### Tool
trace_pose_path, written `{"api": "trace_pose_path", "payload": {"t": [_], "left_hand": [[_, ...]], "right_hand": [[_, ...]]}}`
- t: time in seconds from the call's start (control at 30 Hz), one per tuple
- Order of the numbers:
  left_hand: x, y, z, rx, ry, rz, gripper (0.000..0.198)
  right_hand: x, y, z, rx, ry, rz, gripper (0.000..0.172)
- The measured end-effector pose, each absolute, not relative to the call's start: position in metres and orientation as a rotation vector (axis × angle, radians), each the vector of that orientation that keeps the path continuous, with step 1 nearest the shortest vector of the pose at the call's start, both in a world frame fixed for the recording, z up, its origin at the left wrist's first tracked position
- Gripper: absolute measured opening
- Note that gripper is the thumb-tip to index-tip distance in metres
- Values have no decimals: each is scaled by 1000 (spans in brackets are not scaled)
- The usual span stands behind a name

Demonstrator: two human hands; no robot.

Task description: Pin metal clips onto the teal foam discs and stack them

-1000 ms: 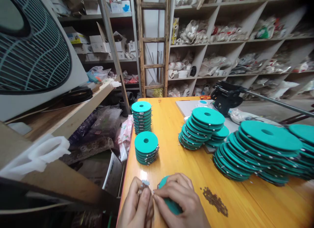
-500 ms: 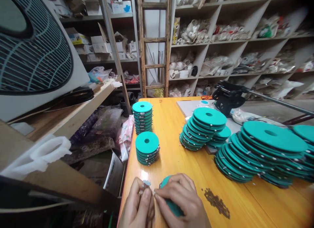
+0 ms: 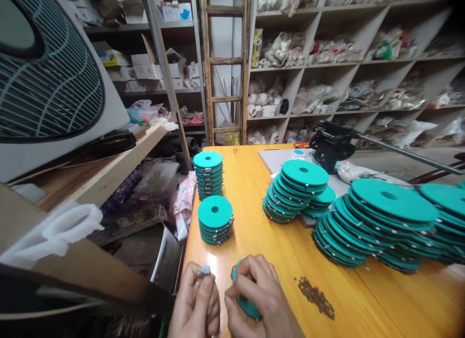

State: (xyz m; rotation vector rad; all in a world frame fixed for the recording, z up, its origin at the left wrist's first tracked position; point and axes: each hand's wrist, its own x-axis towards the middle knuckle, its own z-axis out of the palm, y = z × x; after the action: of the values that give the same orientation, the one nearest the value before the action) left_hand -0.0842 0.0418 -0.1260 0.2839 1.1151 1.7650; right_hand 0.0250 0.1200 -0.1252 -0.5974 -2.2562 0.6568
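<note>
At the table's front edge, my left hand [image 3: 196,299] is closed, thumb against bent fingers. A small clump of pale blue-grey bits [image 3: 204,269] shows at its fingertips. Just to the right, my right hand [image 3: 263,297] curls over a green foam disc [image 3: 247,306] with a dark edge, its thumb and forefinger drawn close together. Part of the disc lies hidden beneath the fingers, and whatever sits between thumb and forefinger is too small to make out. Beyond the hands stands a short stack of similar discs [image 3: 215,217], pins along its rim.
Farther back is another disc stack [image 3: 208,168]. Larger green stacks [image 3: 378,222] fill the right side. A scatter of small brown pieces [image 3: 315,297] lies right of my hands. A black clamp-like device [image 3: 330,144] stands at the back; a wooden shelf [image 3: 145,144] borders the left.
My hands have drawn slightly apart, the left one shifting left with the pale bits. My right thumb and forefinger have moved away from the left fingertips. The view has turned slightly.
</note>
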Motion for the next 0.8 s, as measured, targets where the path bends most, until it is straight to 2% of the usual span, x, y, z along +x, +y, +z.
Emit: {"api": "trace_pose_path", "payload": {"t": [0.2,0.33,0.5,0.67,0.77,0.8], "left_hand": [[-94,45,-120,227,1093,1928,42],[-93,45,-123,342,1123,1853,29],[-91,42,-126,443,1172,1777,27],[-92,46,-126,378,1081,1867,39],[-92,47,-125,417,1056,1897,40],[-93,47,-125,430,1065,1889,41]], "right_hand": [[43,122,-117,-657,-2414,677,15],[59,133,-100,-657,-2638,546,31],[42,180,-91,-715,-2665,239,19],[8,194,-62,-694,-2549,197,23],[-18,181,-43,-600,-2566,190,13],[-26,178,-39,-578,-2586,188,15]]}}
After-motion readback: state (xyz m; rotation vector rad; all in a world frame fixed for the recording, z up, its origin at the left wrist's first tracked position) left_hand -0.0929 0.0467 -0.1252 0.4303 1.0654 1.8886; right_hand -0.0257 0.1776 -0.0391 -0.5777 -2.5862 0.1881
